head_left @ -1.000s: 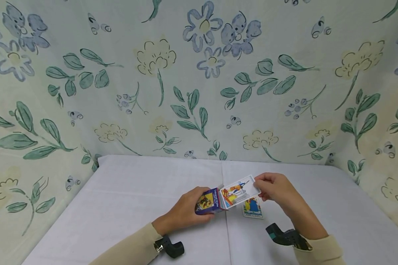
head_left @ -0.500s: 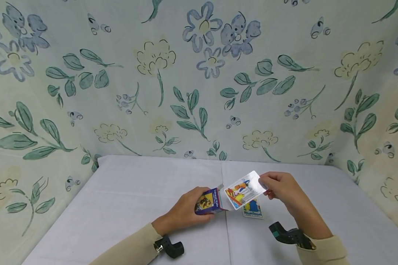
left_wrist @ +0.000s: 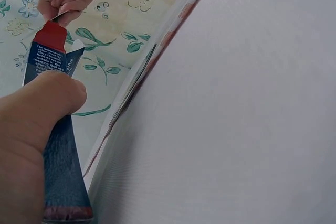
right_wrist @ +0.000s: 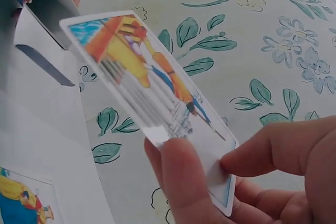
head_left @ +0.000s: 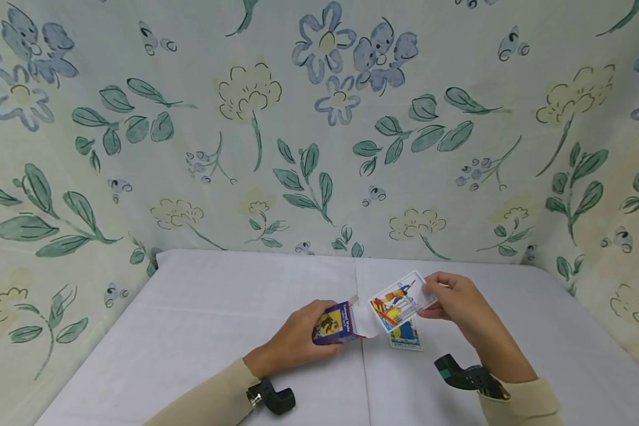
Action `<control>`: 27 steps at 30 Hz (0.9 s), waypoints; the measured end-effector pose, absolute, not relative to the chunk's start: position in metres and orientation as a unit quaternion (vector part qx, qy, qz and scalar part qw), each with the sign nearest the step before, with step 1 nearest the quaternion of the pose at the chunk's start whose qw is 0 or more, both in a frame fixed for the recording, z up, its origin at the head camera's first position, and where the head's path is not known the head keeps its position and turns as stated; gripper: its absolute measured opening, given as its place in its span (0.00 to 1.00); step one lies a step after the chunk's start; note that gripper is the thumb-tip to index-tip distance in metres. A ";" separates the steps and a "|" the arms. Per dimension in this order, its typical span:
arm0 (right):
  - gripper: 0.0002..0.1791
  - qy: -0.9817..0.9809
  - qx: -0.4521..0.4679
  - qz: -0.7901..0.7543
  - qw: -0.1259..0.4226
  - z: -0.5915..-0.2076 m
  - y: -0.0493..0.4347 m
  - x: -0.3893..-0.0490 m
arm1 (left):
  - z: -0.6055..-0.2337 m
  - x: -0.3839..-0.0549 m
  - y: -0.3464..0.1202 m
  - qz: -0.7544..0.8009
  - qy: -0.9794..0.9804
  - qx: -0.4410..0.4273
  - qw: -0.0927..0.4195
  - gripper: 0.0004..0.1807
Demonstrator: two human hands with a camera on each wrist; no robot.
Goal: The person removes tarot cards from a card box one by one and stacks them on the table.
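My left hand (head_left: 298,335) grips a blue and purple tarot card box (head_left: 332,324), tilted with its open end and white flap facing right. In the right wrist view the mouth of the box (right_wrist: 47,9) looks hollow, though how much is inside cannot be told. My right hand (head_left: 455,302) pinches one end of a picture card (head_left: 399,300) between thumb and fingers, just off the box's flap. In the right wrist view that card (right_wrist: 142,72) shows a figure in orange and yellow. Beneath it on the table lies another card (head_left: 406,337), partly hidden by the held one.
A white cloth covers the table (head_left: 234,290), with a crease running down its middle. Behind and on the sides hangs a flowered fabric (head_left: 319,177). Each wrist wears a black camera mount, such as the right one (head_left: 471,377).
The card has come out of the box and moved right and slightly up with my right hand. The box in my left hand has stayed nearly still.
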State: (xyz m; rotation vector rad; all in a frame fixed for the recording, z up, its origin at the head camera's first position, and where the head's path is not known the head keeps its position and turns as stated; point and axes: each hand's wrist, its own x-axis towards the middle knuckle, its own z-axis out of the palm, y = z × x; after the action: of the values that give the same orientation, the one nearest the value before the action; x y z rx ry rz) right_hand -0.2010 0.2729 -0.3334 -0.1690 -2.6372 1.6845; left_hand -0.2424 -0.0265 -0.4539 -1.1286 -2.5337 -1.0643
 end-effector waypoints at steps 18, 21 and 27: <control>0.25 -0.867 -0.044 0.496 0.005 -0.339 0.280 -0.203 | -0.453 -0.241 -0.027 -0.360 -0.846 -0.383 0.088 0.42; 0.26 -0.862 -0.049 0.505 0.009 -0.340 0.281 -0.204 | -0.453 -0.242 -0.027 -0.359 -0.846 -0.384 0.089 0.42; 0.31 -0.861 -0.059 0.505 0.009 -0.343 0.285 -0.206 | -0.453 -0.241 -0.027 -0.362 -0.845 -0.384 0.088 0.42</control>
State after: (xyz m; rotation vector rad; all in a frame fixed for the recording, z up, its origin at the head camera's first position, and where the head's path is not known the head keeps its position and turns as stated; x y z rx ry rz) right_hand -0.2056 0.2851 -0.3434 -0.1846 -2.6910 1.5764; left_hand -0.2409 -0.0273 -0.4526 -1.1446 -2.5150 -1.0769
